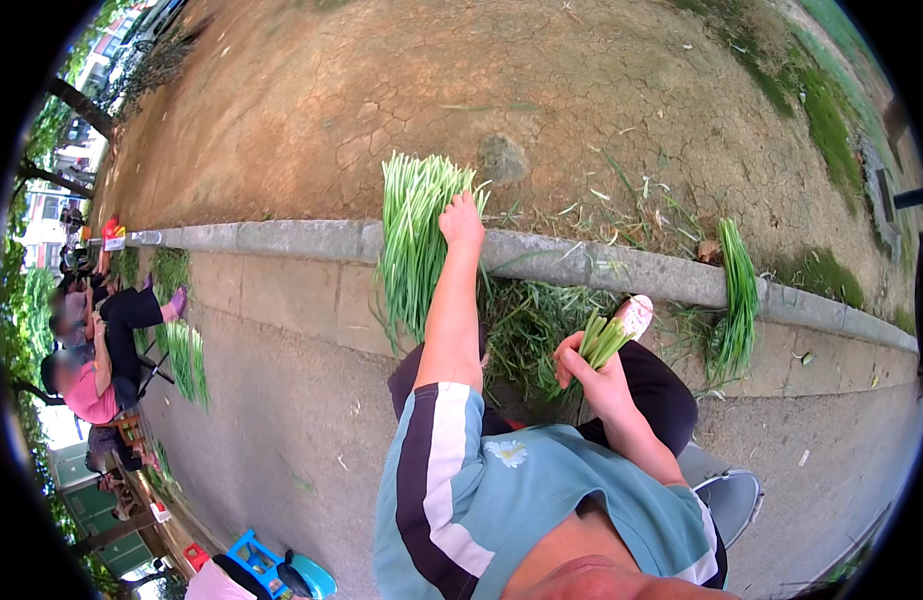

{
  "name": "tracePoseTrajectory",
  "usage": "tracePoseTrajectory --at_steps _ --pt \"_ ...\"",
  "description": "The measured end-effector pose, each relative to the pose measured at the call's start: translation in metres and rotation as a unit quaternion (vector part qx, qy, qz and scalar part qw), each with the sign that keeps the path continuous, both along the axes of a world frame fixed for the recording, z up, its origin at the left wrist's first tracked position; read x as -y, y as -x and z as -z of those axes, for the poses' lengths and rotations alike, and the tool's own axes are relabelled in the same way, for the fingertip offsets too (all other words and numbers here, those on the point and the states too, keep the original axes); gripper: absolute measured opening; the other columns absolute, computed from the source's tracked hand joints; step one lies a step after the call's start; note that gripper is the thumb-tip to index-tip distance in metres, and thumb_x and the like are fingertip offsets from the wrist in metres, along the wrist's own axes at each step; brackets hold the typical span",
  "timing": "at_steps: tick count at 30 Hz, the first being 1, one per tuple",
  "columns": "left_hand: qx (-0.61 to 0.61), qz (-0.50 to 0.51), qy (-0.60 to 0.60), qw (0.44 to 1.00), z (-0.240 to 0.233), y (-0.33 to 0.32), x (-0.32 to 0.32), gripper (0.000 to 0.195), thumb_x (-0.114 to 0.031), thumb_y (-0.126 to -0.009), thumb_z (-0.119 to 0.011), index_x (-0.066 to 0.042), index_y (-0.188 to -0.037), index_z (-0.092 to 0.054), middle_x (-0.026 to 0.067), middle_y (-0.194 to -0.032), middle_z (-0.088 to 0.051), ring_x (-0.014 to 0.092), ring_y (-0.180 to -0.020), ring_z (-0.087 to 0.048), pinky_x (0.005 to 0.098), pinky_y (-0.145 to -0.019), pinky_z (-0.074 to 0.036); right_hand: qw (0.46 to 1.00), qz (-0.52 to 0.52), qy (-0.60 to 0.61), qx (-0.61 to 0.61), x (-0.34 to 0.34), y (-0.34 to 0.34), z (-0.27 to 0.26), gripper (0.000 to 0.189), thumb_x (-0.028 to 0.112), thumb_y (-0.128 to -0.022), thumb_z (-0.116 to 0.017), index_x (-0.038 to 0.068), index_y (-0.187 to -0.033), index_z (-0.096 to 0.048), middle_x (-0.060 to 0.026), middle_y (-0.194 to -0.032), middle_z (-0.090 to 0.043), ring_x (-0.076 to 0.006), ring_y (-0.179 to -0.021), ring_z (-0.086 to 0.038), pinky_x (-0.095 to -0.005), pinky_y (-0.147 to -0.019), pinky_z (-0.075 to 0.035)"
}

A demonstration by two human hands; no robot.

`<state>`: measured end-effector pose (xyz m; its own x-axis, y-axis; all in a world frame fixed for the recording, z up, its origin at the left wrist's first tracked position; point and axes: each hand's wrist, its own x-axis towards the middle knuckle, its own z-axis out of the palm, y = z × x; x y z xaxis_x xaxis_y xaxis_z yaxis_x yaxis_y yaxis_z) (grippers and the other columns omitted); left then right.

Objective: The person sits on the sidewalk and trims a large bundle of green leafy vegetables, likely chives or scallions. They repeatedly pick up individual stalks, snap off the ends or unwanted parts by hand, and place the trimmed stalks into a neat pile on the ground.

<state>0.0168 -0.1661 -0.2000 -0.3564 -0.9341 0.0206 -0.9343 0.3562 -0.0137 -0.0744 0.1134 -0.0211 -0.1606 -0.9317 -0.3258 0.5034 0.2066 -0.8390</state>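
My left hand (461, 219) reaches forward to the right side of a large bundle of long green stalks, like garlic chives (413, 240). Its fingers are curled on the pale stalk ends; the fingertips are partly hidden. The bundle lies across a stone curb. In my right hand (593, 367), near my right knee, is a small bunch of green stalks (605, 339), pale ends pointing up and forward. Between my legs lies a heap of loose green leaves (533, 330). A smaller bundle of green stalks (739, 292) rests over the curb on the right.
The stone curb (536, 255) runs across, with cracked soil and a rock (503, 157) beyond. A patterned shoe (634, 315) is by the leaves. Behind my right side stands a grey bucket (728, 495). Several people sit at left; a blue plastic stool (255, 559) is at lower left.
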Motion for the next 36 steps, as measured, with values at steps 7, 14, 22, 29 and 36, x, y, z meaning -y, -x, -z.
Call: tracePoseTrajectory --at_steps 7,14,22,29,36 --pt "0.076 0.022 -0.029 0.996 0.019 0.005 0.014 0.011 -0.011 -0.072 -0.055 -0.009 -0.082 -0.059 0.0071 -0.089 -0.055 0.023 -0.079 -0.059 0.0356 -0.066 -0.047 1.000 -0.007 -0.010 0.014 0.004 -0.002 0.002 0.008 0.008 -0.084 -0.050 0.000 -0.084 -0.052 -0.0012 -0.069 -0.051 -0.0070 -0.056 -0.048 -0.0209 -0.053 -0.040" --pt "0.119 0.040 0.081 0.989 0.028 0.005 0.006 0.011 -0.014 -0.073 -0.053 -0.011 -0.079 -0.062 0.0042 -0.082 -0.055 0.019 -0.082 -0.053 0.0328 -0.065 -0.044 1.000 -0.004 -0.015 0.016 0.005 -0.003 0.002 0.008 0.008 -0.084 -0.051 0.000 -0.084 -0.052 -0.0015 -0.070 -0.051 -0.0070 -0.056 -0.049 -0.0207 -0.053 -0.040" --pt "0.134 0.056 0.033 0.989 0.023 0.002 0.009 0.014 -0.013 -0.072 -0.051 -0.011 -0.081 -0.062 0.0046 -0.083 -0.056 0.020 -0.084 -0.052 0.0324 -0.069 -0.041 1.000 -0.005 -0.020 0.017 0.004 -0.003 0.000 0.009 0.008 -0.084 -0.051 0.000 -0.084 -0.052 -0.0017 -0.069 -0.052 -0.0074 -0.056 -0.049 -0.0210 -0.053 -0.041" --pt "0.024 0.069 0.116 0.991 -0.010 0.008 0.010 0.008 -0.013 -0.072 -0.052 -0.010 -0.078 -0.055 0.0046 -0.079 -0.057 0.020 -0.082 -0.050 0.0327 -0.070 -0.036 1.000 -0.004 -0.011 0.016 0.002 -0.001 0.000 0.010 0.009 -0.084 -0.051 -0.001 -0.084 -0.053 -0.0017 -0.066 -0.052 -0.0075 -0.055 -0.049 -0.0211 -0.053 -0.041" --pt "-0.253 -0.002 0.043 0.967 -0.081 0.022 0.006 0.013 -0.022 -0.077 -0.054 -0.010 -0.080 -0.054 0.0057 -0.072 -0.060 0.022 -0.071 -0.056 0.0356 -0.062 -0.041 1.000 0.007 0.005 0.000 0.000 0.005 -0.001 0.011 0.010 -0.084 -0.051 0.000 -0.084 -0.053 -0.0014 -0.062 -0.051 -0.0078 -0.054 -0.049 -0.0206 -0.052 -0.040"
